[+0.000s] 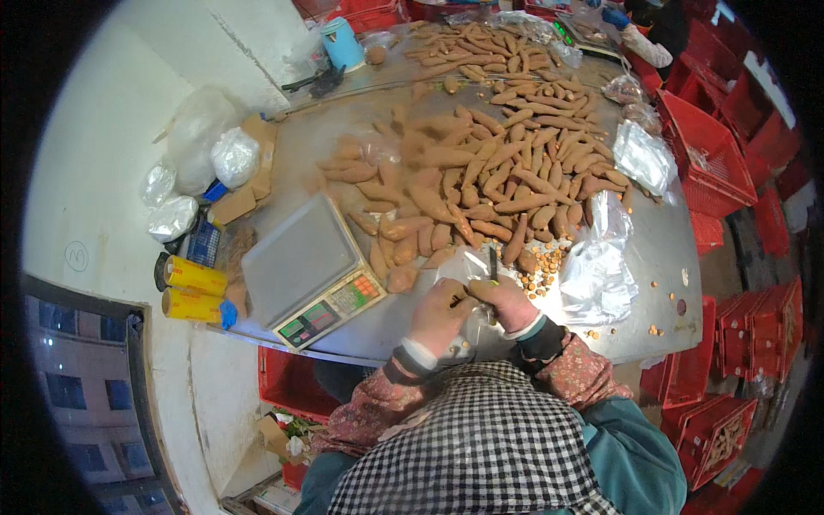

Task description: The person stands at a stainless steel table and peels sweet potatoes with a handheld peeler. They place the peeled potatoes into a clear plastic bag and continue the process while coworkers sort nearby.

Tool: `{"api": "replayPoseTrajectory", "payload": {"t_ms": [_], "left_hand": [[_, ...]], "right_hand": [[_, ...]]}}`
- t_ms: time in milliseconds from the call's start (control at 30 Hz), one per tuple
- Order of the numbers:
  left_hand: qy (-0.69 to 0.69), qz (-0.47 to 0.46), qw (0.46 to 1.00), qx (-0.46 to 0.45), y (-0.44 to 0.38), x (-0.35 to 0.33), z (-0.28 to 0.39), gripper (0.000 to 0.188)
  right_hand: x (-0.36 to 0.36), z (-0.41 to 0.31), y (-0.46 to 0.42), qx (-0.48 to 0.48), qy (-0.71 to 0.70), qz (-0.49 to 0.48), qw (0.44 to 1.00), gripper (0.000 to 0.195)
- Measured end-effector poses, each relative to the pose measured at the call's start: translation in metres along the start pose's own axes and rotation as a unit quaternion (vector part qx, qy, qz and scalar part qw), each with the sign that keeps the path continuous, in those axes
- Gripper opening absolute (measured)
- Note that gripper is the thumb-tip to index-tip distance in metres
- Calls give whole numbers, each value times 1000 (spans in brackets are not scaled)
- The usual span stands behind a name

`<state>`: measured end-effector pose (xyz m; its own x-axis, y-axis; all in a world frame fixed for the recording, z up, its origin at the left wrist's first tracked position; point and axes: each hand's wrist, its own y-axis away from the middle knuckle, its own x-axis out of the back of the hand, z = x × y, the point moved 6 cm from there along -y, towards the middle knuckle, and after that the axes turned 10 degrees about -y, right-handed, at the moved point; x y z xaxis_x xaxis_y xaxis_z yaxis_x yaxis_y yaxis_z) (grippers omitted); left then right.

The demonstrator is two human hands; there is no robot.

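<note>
Both my hands are close together at the table's front edge. In my right hand (506, 305) is a small knife, its dark blade (493, 262) pointing away from me. My left hand (440, 317) pinches a clear plastic bag (465, 265), which spreads beyond and below the fingers; its contents are hard to make out. Just past my hands begins a large heap of sweet potatoes (528, 177). Small round cut ends of sweet potato (544, 269) lie scattered right of the knife. Farther right rests a stack of clear plastic bags (595, 290).
A digital scale (302, 257) stands at left beside two yellow film rolls (193, 290). Light-blue kettle (342, 44) sits at the far left corner. Red crates (708, 154) line the right side. At the far right, another person's blue-gloved hand (616, 17) is near a second scale (582, 35).
</note>
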<state>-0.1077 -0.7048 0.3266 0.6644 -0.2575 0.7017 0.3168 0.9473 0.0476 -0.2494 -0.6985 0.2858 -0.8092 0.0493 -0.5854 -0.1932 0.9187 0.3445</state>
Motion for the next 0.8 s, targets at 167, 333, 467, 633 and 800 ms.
{"api": "replayPoseTrajectory", "payload": {"t_ms": [167,333,467,633,800], "left_hand": [[11,115,993,24,-4,35,-47,21],[-108,176,975,78,10,64,-104,19],[-151,151,974,81,5,80,-116,33],[-133,231,961,-74,4,70,-29,53],[-241,3,970,-28,-8,30,-22,38]], "right_hand": [[36,-15,3,8,14,31,999,18],[69,-41,21,273,213,2,938,27],[85,-37,14,86,-12,40,995,33],[23,-45,10,17,148,-31,988,30],[-2,-47,9,-35,230,-73,970,32]]}}
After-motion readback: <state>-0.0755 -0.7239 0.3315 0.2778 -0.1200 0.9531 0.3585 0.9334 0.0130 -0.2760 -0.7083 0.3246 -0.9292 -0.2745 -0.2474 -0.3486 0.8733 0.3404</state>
